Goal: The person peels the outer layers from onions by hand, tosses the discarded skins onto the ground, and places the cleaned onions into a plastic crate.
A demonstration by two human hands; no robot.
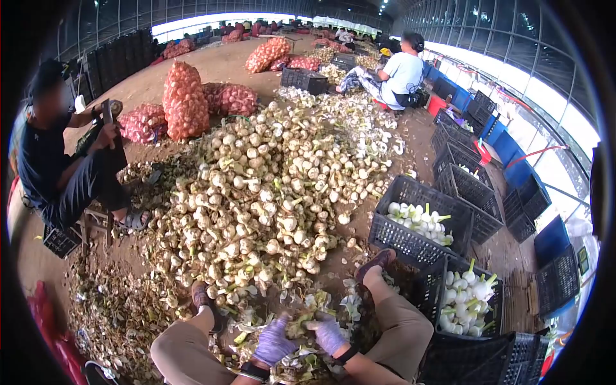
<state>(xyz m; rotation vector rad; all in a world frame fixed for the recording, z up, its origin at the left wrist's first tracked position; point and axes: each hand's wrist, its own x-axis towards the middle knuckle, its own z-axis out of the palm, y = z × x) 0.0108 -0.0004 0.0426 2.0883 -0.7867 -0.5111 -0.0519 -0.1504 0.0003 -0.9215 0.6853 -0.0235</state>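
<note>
Both of my hands wear purple gloves and meet low in the head view, between my knees. My left hand [274,340] is closed around a garlic bulb [296,328] with brownish-green outer skin. From the other side my right hand [328,335] grips the same bulb, its thumb and fingers pinching the loose skin; part of the bulb is hidden by the gloves. Torn skins and leaves lie on the ground under and around my hands. Just beyond my feet rises a large pile of unpeeled garlic [256,199] with stems.
On my right, black crates [420,250] hold peeled white garlic [420,221]. More crates and blue panels line the right side. A person [54,154] sits at left holding a blade; another person [401,70] sits farther back. Red net sacks [186,99] stand behind the pile.
</note>
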